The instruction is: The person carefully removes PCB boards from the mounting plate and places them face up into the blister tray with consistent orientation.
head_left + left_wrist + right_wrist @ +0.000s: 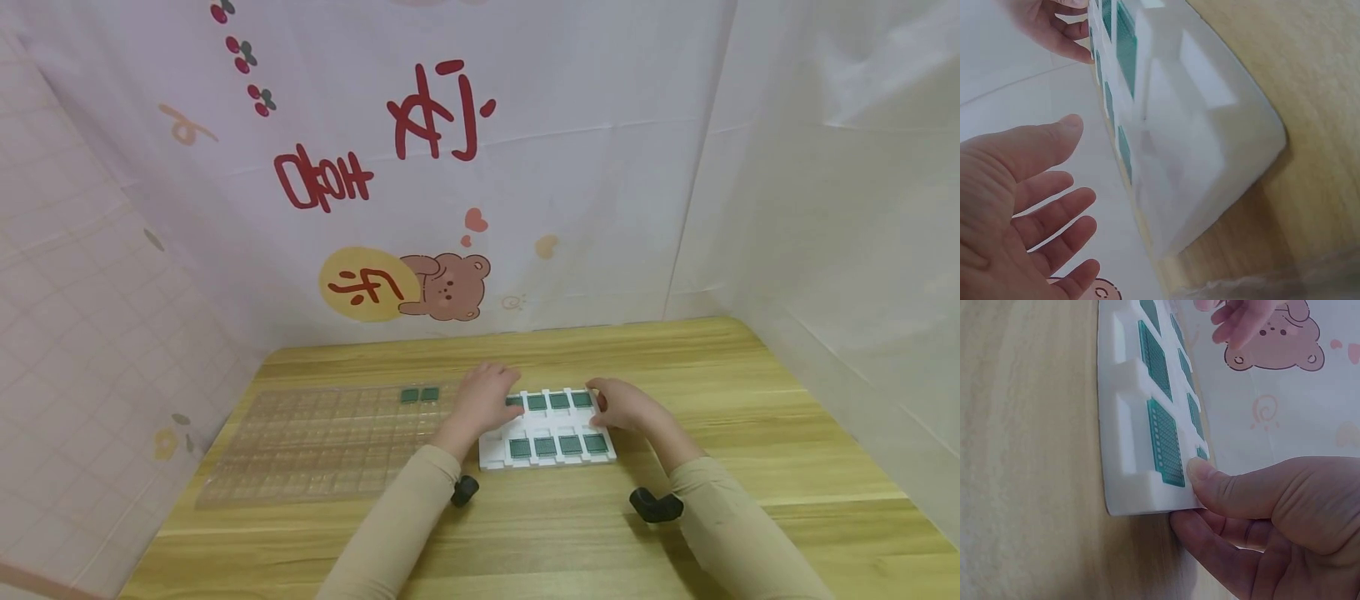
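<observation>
Head view: we judge tray prob. light, stiff; grip end edges. R hand pinches R edge; L hand wide.

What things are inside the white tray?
Eight green boards show in the white tray, one partly covered by the left hand. The near left compartment looks empty. In the head view, the hand hides the far left corner; contents there are unclear.

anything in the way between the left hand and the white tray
Nothing visible: the left wrist view shows only an open gap between the left hand and the white tray. The right hand pinches the tray at its right end, so it isn't in between.
</observation>
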`<action>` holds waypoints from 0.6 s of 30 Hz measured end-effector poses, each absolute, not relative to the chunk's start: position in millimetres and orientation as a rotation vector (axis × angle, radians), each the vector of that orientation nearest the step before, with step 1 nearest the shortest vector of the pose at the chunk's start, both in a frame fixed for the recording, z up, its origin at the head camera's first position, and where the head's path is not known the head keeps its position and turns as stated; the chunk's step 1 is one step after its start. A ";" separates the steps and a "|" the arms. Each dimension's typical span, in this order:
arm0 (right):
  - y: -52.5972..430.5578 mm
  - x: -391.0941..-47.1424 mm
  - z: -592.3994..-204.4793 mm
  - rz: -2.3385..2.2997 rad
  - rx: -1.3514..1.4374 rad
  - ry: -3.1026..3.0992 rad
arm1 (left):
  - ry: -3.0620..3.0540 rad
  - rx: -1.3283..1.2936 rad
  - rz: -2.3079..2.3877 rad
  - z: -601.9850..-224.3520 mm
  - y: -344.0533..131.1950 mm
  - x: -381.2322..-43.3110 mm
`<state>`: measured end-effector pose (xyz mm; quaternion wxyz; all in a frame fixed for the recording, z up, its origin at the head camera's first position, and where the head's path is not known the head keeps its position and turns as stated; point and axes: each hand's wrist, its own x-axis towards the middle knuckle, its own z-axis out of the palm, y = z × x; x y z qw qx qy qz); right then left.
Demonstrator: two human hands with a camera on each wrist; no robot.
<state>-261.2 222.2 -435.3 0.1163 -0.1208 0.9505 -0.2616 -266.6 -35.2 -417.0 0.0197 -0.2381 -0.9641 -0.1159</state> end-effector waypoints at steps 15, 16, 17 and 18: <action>223.0 -261.6 -437.1 -0.772 -0.364 2.788 | -3.040 -0.742 -0.299 -426.6 -33.5 -271.0; 223.0 -261.5 -437.1 -0.767 -0.368 2.791 | -3.040 -0.740 -0.296 -427.1 -33.4 -271.1; 223.0 -261.3 -437.0 -0.765 -0.370 2.793 | -3.038 -0.738 -0.297 -427.6 -33.4 -271.3; 223.1 -261.4 -437.3 -0.763 -0.370 2.793 | -3.038 -0.736 -0.296 -428.1 -33.3 -271.4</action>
